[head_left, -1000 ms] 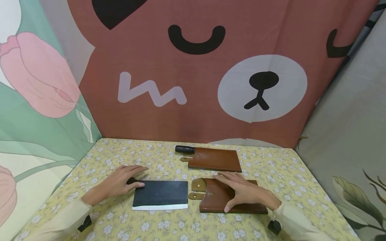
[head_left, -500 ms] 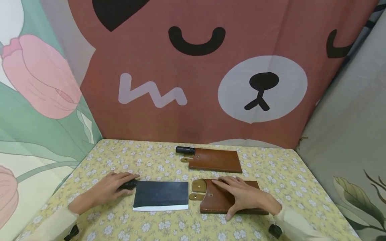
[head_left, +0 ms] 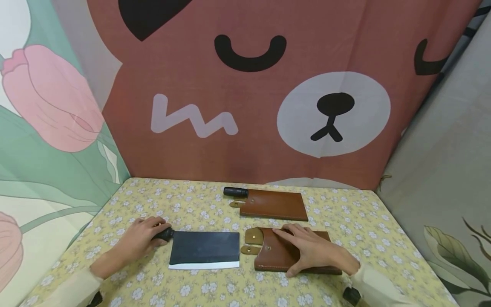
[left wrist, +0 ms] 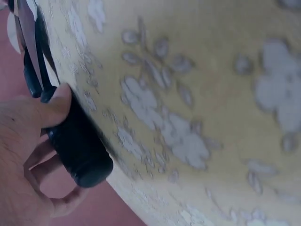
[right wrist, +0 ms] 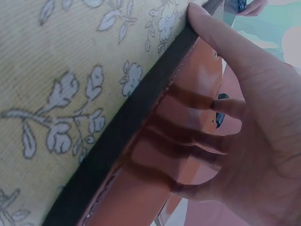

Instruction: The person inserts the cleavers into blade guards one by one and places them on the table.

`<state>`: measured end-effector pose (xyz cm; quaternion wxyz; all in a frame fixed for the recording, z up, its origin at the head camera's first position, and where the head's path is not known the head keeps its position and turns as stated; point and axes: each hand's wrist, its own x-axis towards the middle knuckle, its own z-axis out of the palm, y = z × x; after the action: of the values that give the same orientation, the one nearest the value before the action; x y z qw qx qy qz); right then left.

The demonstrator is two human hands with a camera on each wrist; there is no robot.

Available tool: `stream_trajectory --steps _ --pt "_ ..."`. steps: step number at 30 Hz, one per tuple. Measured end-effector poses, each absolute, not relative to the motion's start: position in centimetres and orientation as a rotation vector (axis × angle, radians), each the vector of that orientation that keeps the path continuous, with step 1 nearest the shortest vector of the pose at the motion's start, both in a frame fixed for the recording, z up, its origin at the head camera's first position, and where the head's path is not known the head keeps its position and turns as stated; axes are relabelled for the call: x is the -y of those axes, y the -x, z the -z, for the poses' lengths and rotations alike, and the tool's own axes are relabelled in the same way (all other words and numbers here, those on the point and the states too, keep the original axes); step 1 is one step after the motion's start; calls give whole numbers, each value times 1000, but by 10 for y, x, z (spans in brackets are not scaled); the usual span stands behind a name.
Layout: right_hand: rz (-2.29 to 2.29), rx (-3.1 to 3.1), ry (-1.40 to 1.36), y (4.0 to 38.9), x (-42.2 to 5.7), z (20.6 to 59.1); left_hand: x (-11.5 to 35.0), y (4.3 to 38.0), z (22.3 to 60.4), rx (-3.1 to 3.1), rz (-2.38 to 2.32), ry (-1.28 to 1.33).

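Observation:
The cleaver (head_left: 205, 248) lies flat on the floral cloth, its dark blade pointing right with a pale edge toward me. My left hand (head_left: 140, 238) grips its black handle (left wrist: 80, 146), thumb on one side and fingers curled round the other. To the right, a brown leather sheath (head_left: 276, 256) lies with its mouth and snap straps (head_left: 251, 250) facing the blade. Spanning this sheath is my right hand (head_left: 312, 247), holding it with the thumb at the near edge and bent fingers toward the far edge. The sheath's inside is hidden.
Farther back lies a second brown sheath (head_left: 274, 204) with a black handle (head_left: 235, 192) sticking out to the left. Behind the table (head_left: 153, 196) hangs a bear-print curtain (head_left: 249, 149). More printed cloth hangs at the left and right sides.
My left hand has moved left from beside the blade to the cleaver's handle and its fingers have curled round it. The right thumb lifted slightly off the sheath's near edge, then came back.

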<state>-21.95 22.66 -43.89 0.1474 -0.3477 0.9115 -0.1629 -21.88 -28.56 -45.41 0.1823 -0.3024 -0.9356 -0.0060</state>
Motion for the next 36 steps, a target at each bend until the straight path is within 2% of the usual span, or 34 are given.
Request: stream_trajectory --steps 10,36 --pt "475 -2649 983 225 -225 436 282 223 462 2637 132 773" --pt "435 -2723 986 237 -222 436 272 240 461 2450 211 782"
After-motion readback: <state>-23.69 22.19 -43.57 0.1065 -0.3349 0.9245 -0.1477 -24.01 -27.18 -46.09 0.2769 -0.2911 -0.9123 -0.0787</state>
